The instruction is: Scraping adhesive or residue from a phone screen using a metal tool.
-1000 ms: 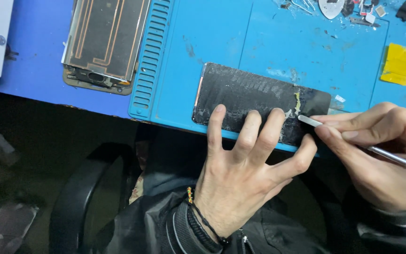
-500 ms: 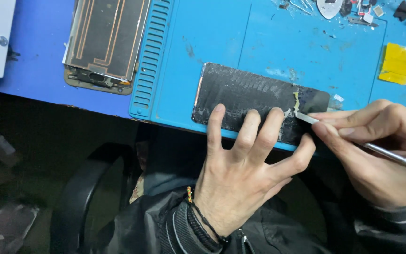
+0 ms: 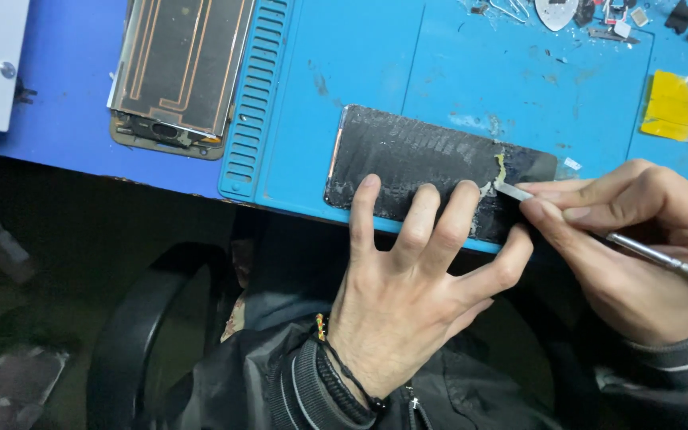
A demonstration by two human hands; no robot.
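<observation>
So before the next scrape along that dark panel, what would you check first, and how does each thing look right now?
1. Left hand pins the dark panel flat: ok, three fingers press it.
2. Metal scraper tip sits at the yellowish residue: ok.
3. Right hand grips the scraper firmly: ok.
4. Left fingers clear of the tip: not ok, one finger is very close.
5. Panel fully on the blue mat: not ok, it seems to overhang the near edge.
6. Panel surface undamaged: cannot tell.
</observation>
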